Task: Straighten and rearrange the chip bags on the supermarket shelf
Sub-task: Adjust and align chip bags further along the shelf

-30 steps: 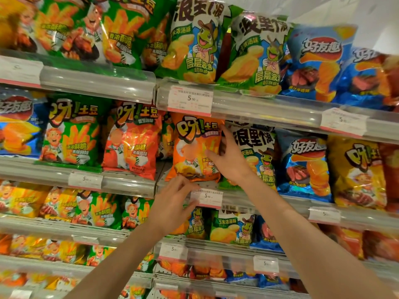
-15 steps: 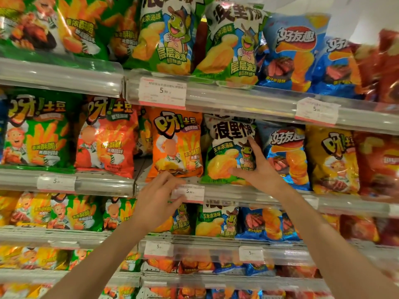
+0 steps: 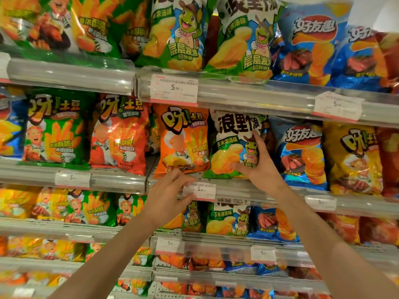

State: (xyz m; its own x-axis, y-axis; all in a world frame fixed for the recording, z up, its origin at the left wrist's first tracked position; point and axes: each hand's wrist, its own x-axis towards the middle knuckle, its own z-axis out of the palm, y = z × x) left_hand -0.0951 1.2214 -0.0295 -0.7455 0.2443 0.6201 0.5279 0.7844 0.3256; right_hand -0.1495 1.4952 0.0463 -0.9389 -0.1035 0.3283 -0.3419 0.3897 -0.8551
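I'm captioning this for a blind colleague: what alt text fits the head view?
A person's right hand presses flat on a green chip bag on a supermarket shelf, while the left hand touches the price tag below an orange chip bag.

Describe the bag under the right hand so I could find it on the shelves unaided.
Find the second shelf from the top, the one with a 5.90 price tag on its rail. Just above that tag stands the green chip bag, between an orange bag and a blue bag. It alone in that row shows a cartoon turtle under a white top.
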